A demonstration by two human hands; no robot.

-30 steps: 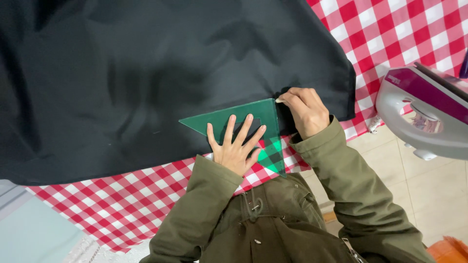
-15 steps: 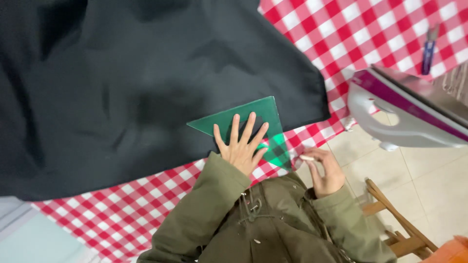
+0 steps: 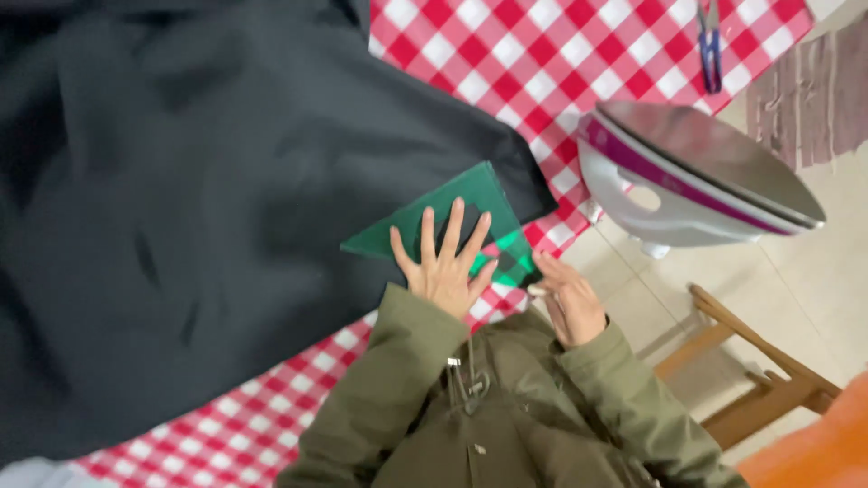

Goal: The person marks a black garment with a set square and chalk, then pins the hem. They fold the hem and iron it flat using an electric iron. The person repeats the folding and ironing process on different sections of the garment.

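My left hand (image 3: 445, 262) presses, fingers spread, on the green translucent triangular ruler (image 3: 452, 221) at the checked table's near edge, while my right hand (image 3: 568, 303) pinches something small, so the dark cloth (image 3: 226, 181) might slip.

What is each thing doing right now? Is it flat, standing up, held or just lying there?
Left hand: fingers spread, pressing flat on the set square.
Right hand: off the table edge, pinching a small pale piece.
Green set square: flat, partly on the cloth.
Dark cloth: spread out, wrinkled.
Iron: at the table edge, soleplate showing.
Blue scissors: lying untouched.
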